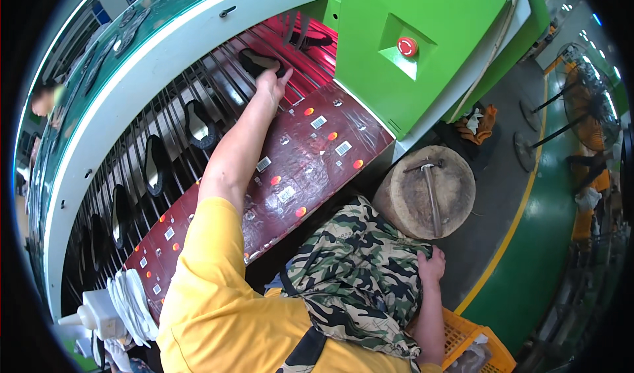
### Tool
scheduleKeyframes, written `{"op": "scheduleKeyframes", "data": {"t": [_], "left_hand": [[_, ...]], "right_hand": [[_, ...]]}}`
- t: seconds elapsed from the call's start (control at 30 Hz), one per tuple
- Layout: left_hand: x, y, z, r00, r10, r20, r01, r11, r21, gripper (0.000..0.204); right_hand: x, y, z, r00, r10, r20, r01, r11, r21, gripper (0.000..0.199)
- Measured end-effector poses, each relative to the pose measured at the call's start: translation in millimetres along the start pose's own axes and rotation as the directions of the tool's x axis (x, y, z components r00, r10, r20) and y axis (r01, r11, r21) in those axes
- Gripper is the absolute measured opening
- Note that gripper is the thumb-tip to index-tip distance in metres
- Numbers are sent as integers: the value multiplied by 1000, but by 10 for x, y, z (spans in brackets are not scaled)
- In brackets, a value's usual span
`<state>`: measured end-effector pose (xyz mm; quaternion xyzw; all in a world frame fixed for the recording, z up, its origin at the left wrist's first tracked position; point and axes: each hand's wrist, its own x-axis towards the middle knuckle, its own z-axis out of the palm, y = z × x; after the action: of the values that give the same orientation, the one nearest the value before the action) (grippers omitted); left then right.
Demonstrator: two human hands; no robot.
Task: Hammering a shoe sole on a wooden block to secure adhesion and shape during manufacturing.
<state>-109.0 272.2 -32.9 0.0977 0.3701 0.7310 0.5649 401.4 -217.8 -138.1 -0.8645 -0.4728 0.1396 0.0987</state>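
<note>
My left hand [272, 84] is stretched far out over the roller conveyor [228, 86]. Its fingers are at the heel end of a black shoe [251, 60] with a pale insole, gripping it near the red-lit opening of the green machine [422, 16]. Just beyond it, another dark shoe [317, 41] lies in the red glow. Behind my forearm a line of similar black shoes, among them a low shoe [200, 125], rests on the rollers. My right hand [432, 265] lies on my lap at the edge of the camouflage apron [356, 261], holding nothing visible, its fingers loosely apart.
A dark red patterned covering [317, 148] lies between the conveyor and me. To the right, a hammer [430, 195] rests on a round wooden block [403, 208]. A red stop button [407, 47] juts from the machine. Nearby are a white bottle [102, 313], an orange crate [462, 337] and fans [584, 102].
</note>
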Motion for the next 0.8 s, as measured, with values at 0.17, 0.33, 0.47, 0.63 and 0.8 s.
{"op": "scheduleKeyframes", "data": {"t": [0.17,0.33,0.47,0.63,0.8], "left_hand": [[16,31,-46,997,-44,-59,37,994,-103,45],[-403,467,-480,972,-230,43,234,961,-147,31],[-1532,684,-603,943,-290,164,288,957,37,42],[-3017,973,-698,867,-388,312,187,835,517,41],[-3772,834,-365,677,-668,309,443,705,554,51]], "right_hand": [[-78,8,11,999,7,-36,-7,1000,4,63],[-34,38,47,998,-42,-54,45,998,47,63],[40,189,50,993,55,-104,-31,976,216,52],[226,-361,-534,742,-101,-663,417,844,338,30],[590,-914,-599,843,-355,-404,374,927,-34,34]]}}
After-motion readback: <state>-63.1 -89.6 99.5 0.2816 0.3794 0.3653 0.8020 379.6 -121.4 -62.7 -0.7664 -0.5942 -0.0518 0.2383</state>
